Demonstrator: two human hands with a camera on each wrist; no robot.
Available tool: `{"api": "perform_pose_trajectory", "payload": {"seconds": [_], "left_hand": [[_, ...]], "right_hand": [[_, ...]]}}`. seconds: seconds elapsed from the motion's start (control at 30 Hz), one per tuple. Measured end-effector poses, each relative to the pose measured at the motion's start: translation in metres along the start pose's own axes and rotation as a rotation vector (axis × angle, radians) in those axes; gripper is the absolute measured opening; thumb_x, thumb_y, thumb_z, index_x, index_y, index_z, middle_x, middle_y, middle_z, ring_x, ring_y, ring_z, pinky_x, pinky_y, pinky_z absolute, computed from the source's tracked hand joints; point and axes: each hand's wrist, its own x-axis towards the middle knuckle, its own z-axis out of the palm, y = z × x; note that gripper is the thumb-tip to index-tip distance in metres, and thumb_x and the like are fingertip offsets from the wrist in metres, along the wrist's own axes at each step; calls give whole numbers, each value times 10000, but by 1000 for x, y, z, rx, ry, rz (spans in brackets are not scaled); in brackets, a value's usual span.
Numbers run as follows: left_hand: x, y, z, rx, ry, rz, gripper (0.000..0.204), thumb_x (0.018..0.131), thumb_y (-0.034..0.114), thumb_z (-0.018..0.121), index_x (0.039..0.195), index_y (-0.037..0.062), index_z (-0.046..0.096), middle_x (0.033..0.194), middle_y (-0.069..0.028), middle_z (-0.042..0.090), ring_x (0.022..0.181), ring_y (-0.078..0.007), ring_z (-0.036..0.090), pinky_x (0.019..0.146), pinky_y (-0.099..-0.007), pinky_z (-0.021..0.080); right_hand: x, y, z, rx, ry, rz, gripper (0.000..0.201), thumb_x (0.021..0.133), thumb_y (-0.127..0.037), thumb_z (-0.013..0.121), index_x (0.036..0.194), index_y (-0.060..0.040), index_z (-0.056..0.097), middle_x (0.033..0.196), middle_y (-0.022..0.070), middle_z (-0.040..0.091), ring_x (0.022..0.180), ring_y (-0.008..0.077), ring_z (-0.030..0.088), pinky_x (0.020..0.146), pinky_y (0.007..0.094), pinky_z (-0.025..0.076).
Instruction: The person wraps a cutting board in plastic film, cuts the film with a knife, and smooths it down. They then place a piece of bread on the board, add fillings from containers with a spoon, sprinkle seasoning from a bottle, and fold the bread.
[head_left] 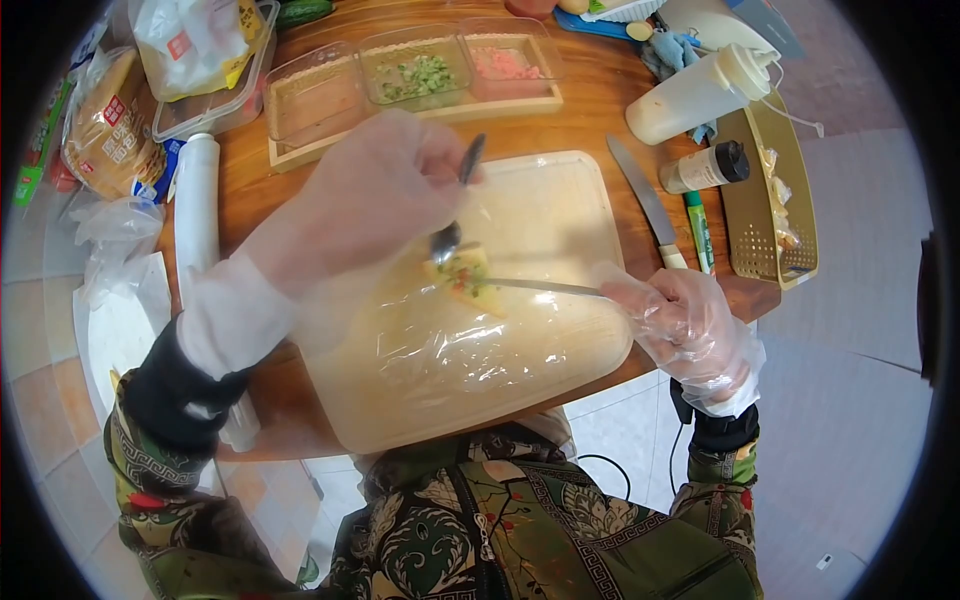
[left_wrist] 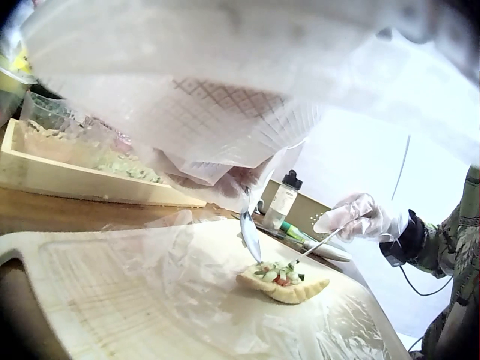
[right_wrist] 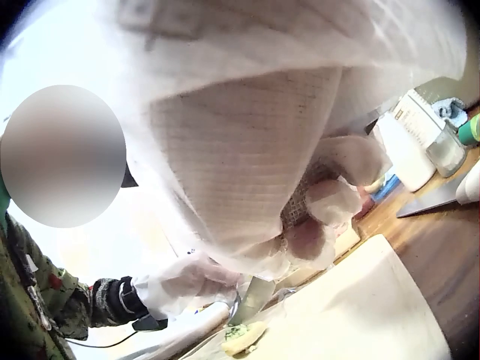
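Note:
The left hand [head_left: 365, 195], in a clear glove, grips a metal spoon [head_left: 446, 243] whose bowl is at a small piece of pastry or bread [head_left: 482, 300] topped with chopped green and red bits. Clear film [head_left: 430, 350] lies under this piece on a pale board [head_left: 560, 190]. From the other side the gloved right hand [head_left: 695, 325] holds a thin metal utensil [head_left: 550, 287], its tip near the topping. In the left wrist view the spoon [left_wrist: 250, 234] slants down to the filled piece [left_wrist: 300, 292]. The right wrist view shows a flat blade [right_wrist: 255, 300] beside it.
Behind the board, a wooden tray [head_left: 300, 152] holds several clear containers, with chopped green and pink food. A knife [head_left: 642, 190], bottles [head_left: 670, 108], a marker [head_left: 698, 235] and a basket [head_left: 745, 215] are at right. A white roll [head_left: 197, 205] and bagged bread [head_left: 115, 130] are at left.

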Motion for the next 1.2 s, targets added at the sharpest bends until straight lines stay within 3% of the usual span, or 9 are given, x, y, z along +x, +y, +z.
{"api": "perform_pose_trajectory", "payload": {"seconds": [0.67, 0.73, 0.87, 1.07, 1.13, 1.2], "left_hand": [[1, 8, -1, -4, -6, -14, 172, 845, 113, 762, 991, 24, 737, 874, 3, 670, 817, -66, 619, 752, -242, 512], [0, 8, 0, 18, 17, -8, 171, 844, 118, 758, 986, 23, 742, 845, 7, 665, 806, -68, 623, 744, -242, 511], [4, 3, -2, -66, -8, 14, 174, 839, 123, 762, 981, 24, 743, 816, 5, 663, 785, -71, 623, 739, -243, 511], [-2, 9, -1, 73, 50, -33, 178, 839, 149, 773, 964, 26, 748, 831, -10, 697, 785, -78, 643, 746, -247, 521], [-2, 1, 3, 28, 144, 41, 178, 846, 163, 771, 956, 25, 748, 844, -14, 709, 798, -81, 654, 755, -249, 527], [-2, 0, 2, 25, 124, 34, 172, 849, 158, 769, 953, 24, 746, 849, -15, 710, 801, -79, 654, 757, -247, 528]], "right_hand": [[-8, 5, 4, 28, 73, -15, 377, 733, 50, 757, 1068, -121, 744, 590, 57, 513, 484, 251, 525, 420, 371, 373], [-10, 7, 5, 182, 59, 45, 374, 737, 47, 759, 1073, -117, 740, 597, 58, 528, 489, 248, 531, 420, 368, 372], [-9, 4, 3, 126, 57, 65, 337, 733, 44, 767, 1031, -111, 751, 598, 61, 537, 489, 249, 533, 419, 366, 367], [-9, 4, 3, 122, 63, 53, 296, 711, 46, 774, 965, -107, 776, 578, 68, 509, 483, 254, 519, 427, 366, 363], [-9, 4, 4, 70, 61, 51, 343, 695, 43, 768, 1000, -115, 781, 575, 66, 497, 481, 253, 510, 427, 364, 358], [-12, 8, 6, 97, 50, 39, 351, 691, 32, 766, 1005, -122, 784, 581, 64, 498, 483, 252, 509, 428, 364, 357]]}}
